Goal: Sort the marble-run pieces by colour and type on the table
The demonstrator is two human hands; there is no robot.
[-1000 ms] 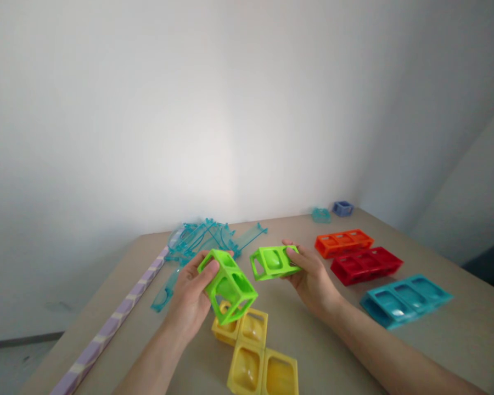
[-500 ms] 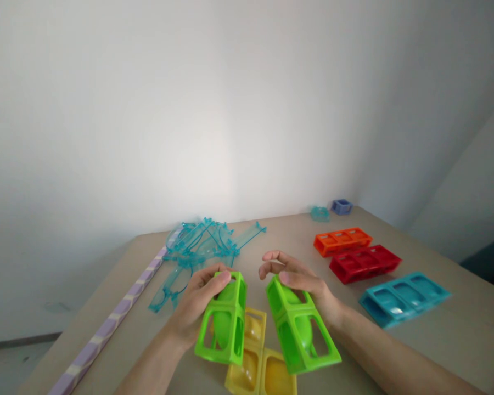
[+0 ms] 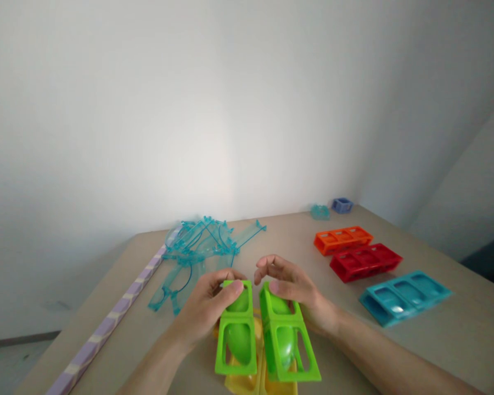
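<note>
Head view: left hand (image 3: 206, 308) pinches the left green block (image 3: 235, 344) at its far end, right hand (image 3: 303, 300) grips the right green block (image 3: 287, 343), side by side at 6 o'clock over yellow blocks (image 3: 242, 387). Likely light, stiff, slick plastic; frame edges hold best.

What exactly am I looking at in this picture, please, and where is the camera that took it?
No machine here: the camera sits on a person's head and looks forward and down at their two bare hands over a table. The left hand grips the left green block, an open frame. The right hand grips the right green block. The two are held side by side over the yellow blocks. To the right lie an orange block, a red block and a teal block. Farther back is a heap of clear blue track pieces, and a purple striped strip runs along the left edge.
</note>
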